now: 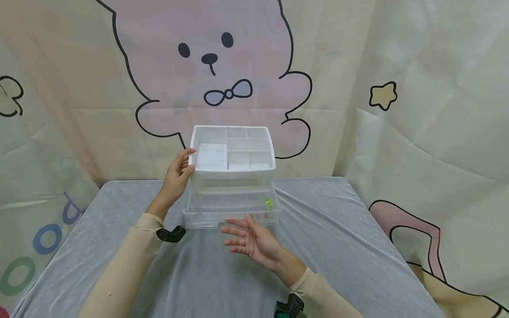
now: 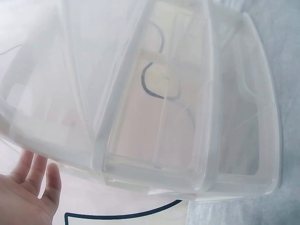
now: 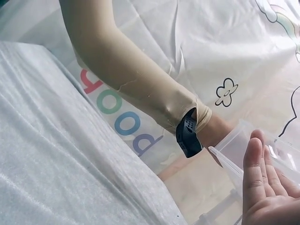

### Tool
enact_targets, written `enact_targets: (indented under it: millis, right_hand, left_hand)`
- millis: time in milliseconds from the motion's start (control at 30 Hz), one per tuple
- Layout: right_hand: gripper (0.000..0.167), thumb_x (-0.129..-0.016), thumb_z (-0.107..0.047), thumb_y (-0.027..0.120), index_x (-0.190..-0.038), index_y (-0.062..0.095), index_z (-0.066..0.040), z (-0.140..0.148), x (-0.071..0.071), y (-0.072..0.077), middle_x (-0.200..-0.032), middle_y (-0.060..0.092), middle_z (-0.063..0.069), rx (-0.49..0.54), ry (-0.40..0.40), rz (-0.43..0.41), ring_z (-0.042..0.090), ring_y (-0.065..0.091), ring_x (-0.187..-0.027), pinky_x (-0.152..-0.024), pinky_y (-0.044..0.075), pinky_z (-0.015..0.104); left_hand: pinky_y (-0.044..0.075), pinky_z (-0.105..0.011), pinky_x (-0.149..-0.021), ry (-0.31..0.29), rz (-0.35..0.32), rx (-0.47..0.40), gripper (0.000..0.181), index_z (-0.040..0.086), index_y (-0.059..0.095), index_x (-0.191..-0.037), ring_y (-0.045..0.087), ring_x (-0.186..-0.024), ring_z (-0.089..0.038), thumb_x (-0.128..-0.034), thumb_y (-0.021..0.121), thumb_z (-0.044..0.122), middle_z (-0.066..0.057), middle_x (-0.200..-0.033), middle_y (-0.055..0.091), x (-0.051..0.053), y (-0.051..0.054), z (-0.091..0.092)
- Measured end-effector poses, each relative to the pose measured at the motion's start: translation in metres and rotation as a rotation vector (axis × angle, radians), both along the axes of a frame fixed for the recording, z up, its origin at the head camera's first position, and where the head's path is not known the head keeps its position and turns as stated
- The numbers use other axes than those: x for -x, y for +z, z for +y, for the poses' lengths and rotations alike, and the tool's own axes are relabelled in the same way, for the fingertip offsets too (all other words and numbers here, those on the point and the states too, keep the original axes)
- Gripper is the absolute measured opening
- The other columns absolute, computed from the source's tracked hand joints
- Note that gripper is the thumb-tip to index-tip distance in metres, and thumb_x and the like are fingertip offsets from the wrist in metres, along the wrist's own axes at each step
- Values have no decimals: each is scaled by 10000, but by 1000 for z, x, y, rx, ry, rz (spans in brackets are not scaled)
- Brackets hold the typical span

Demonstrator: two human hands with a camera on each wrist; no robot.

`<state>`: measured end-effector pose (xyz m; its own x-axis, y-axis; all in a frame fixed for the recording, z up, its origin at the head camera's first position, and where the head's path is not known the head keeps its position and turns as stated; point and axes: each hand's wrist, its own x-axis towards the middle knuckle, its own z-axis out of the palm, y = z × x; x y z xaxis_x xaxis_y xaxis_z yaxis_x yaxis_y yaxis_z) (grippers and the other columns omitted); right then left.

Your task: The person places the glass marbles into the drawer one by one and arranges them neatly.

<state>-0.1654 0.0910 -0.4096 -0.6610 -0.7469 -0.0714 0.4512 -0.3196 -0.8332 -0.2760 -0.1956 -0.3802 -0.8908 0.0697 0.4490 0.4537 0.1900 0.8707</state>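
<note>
A clear plastic drawer organizer (image 1: 231,181) stands on the cloth-covered table, topped by a white divided tray (image 1: 210,157). Its lower clear drawer (image 1: 214,214) is pulled out towards me. Small yellow-green items (image 1: 268,203) lie at the drawer's right end; their kind is too small to tell. My left hand (image 1: 176,176) holds the organizer's upper left side, and its fingers (image 2: 33,171) lie against the edge in the left wrist view. In front of the drawer, my right hand (image 1: 254,243) is held palm up with fingers extended, gripping nothing. Whether its fingertips touch the drawer front I cannot tell.
Grey cloth (image 1: 334,247) covers the table. A light backdrop (image 1: 330,35) with a cartoon bear hangs directly behind the organizer, and more printed sheets (image 1: 437,132) hang at both sides. Each wrist wears a black device (image 1: 171,234).
</note>
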Motion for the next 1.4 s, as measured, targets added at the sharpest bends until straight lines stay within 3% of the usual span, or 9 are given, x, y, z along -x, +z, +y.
enact_targets:
  millis: [233,500,800,1067,1400]
  right_hand:
    - [717,-1101,-487,146,-1592,175,36,0,2,1,-1283,680,-32,14,15,10,84,723,-1000,-872,562,226]
    - [711,-1103,-482,148,-1591,188,34,0,4,1,-1280,683,-30,25,9,6,86,726,-997,-869,562,224]
    - [738,-1094,-507,207,-1588,191,40,1,6,0,-1287,680,-25,35,2,10,91,727,-1000,-871,563,226]
    - [716,-1101,-489,177,-1589,198,35,-1,8,1,-1277,687,-27,23,-4,5,89,726,-995,-870,565,229]
    - [719,-1099,-493,199,-1587,202,35,-2,12,0,-1277,690,-26,44,0,-4,90,726,-1002,-879,562,229]
  left_hand:
    - [434,-156,-871,7,-2,9,439,108,400,-1507,509,-1228,-270,-1072,452,123,-237,-1526,425,0,0,0]
    - [434,-161,-866,6,7,1,432,95,408,-1497,524,-1171,-164,-1067,458,111,-249,-1506,442,0,1,0]
    - [437,-144,-867,12,4,8,434,93,405,-1497,516,-1201,-221,-1066,453,105,-250,-1510,439,0,2,1]
    - [426,-141,-880,8,11,9,440,86,404,-1503,515,-1172,-146,-1067,453,106,-252,-1501,449,0,1,0]
    - [426,-142,-880,23,0,29,445,112,405,-1507,502,-1215,-261,-1065,447,110,-233,-1507,456,0,1,0]
